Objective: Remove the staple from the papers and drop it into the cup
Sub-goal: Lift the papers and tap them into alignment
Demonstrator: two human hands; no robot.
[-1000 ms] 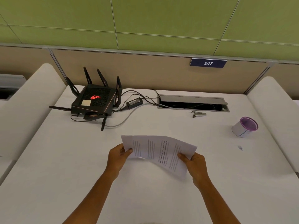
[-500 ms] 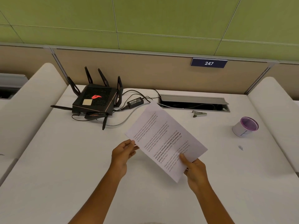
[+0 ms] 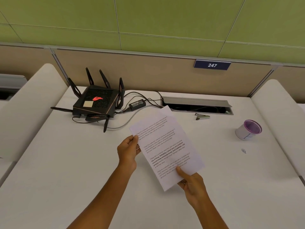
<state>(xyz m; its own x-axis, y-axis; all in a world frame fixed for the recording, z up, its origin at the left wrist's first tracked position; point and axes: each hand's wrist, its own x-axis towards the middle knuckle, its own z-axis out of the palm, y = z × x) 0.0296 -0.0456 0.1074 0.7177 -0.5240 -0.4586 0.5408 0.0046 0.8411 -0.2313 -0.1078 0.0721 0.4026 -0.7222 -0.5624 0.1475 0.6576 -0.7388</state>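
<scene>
The printed white papers are held up over the middle of the desk, tilted with the text facing me. My left hand pinches their left edge near the top corner. My right hand grips the bottom edge, thumb on the front. The staple itself is too small to make out. A small metal staple remover lies on the desk beyond the papers, in front of the cable slot. The white cup with a purple rim stands at the right.
A black router with antennas, a power adapter and cables sit at the back left. An open cable slot runs along the back. Padded dividers flank the white desk. A tiny dark scrap lies near the cup.
The papers were lifted from a sagging, flat hold and turned upright to face me. My left hand moved up along their left edge; my right hand shifted to the bottom edge.
</scene>
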